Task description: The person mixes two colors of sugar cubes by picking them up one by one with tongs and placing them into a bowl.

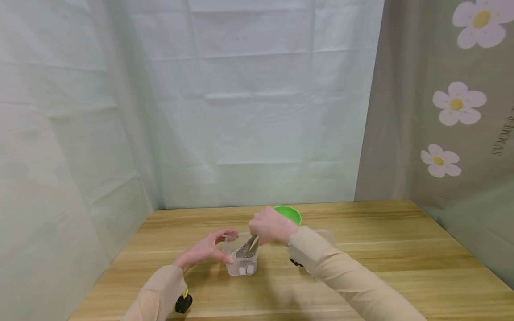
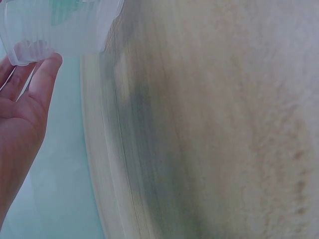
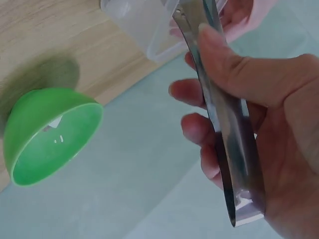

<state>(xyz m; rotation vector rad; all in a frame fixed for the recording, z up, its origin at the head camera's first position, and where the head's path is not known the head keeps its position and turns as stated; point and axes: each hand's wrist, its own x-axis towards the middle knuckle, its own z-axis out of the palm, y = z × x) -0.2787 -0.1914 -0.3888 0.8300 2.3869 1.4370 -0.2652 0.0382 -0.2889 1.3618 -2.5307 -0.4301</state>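
A clear plastic container (image 1: 229, 267) stands on the table with several white cubes (image 1: 246, 270) at its bottom. My left hand (image 1: 206, 248) holds it from the left side, thumb at the near side and fingers at the far side; the left wrist view shows the fingertips (image 2: 50, 62) against the container (image 2: 75, 30). My right hand (image 1: 272, 226) grips metal tongs (image 3: 227, 134) around their arms. The tongs' perforated ends (image 1: 245, 250) point down inside the container. Whether they pinch a cube cannot be made out.
A green bowl (image 1: 290, 215) stands behind my right hand, with a small white piece (image 3: 55, 122) inside. Another clear container (image 1: 327, 235) is partly hidden by my right forearm. Pale cloth (image 1: 257, 111) hangs behind and beside the wooden table (image 1: 385, 249).
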